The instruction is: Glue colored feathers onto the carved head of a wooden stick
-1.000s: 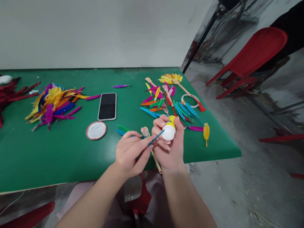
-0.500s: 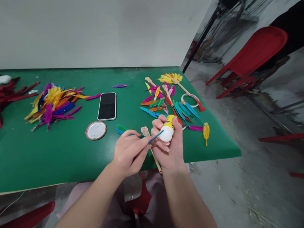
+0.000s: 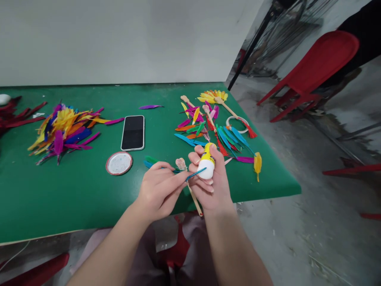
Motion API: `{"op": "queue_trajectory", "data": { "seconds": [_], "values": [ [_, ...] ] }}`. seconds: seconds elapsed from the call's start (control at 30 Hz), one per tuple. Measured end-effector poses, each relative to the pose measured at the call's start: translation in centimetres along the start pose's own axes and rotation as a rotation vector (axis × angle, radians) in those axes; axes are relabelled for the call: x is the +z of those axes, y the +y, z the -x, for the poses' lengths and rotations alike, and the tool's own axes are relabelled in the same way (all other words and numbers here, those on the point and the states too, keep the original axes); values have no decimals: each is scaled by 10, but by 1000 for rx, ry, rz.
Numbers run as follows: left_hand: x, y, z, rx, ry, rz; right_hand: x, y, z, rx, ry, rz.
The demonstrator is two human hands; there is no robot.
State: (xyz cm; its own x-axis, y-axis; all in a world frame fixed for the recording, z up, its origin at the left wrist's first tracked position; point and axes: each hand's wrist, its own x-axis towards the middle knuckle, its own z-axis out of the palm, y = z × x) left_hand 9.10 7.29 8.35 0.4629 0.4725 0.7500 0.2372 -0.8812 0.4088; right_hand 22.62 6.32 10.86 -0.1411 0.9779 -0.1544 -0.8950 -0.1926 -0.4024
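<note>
So the left hand (image 3: 159,190) has its grip pinched on one end of what looks like a thin blue feather (image 3: 196,174), and the other end is at the white part of the bottle (image 3: 207,162), can't really tell if it's touching or just in front. Right hand (image 3: 214,190) has its grip wrapped round that bottle, white end facing the near edge of the desk (image 3: 86,190). There's a stick (image 3: 195,201) below the hands. Off to the left: a lid (image 3: 119,163), a phone (image 3: 133,133) just behind it, then a big feather pile (image 3: 68,129). Right side has loose feathers (image 3: 224,136), a yellow fan (image 3: 208,96) and a white ring (image 3: 228,120)
</note>
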Motion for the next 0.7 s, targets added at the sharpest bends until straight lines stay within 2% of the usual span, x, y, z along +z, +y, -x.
{"op": "queue_trajectory", "data": {
  "seconds": [0.17, 0.3, 0.47, 0.7],
  "values": [
    [-3, 0, 0, 4, -22, -9, 1, -1, 0, 8, 74, 43],
    [-4, 1, 1, -21, 50, 16, 1, 1, 0, -16, 69, 87],
    [-5, -1, 2, -73, 149, 89, 4, 0, 1, -135, 114, 136],
    [-5, -2, 1, -181, 268, 107, 6, -11, 11, -170, -34, 45]
  ]
}}
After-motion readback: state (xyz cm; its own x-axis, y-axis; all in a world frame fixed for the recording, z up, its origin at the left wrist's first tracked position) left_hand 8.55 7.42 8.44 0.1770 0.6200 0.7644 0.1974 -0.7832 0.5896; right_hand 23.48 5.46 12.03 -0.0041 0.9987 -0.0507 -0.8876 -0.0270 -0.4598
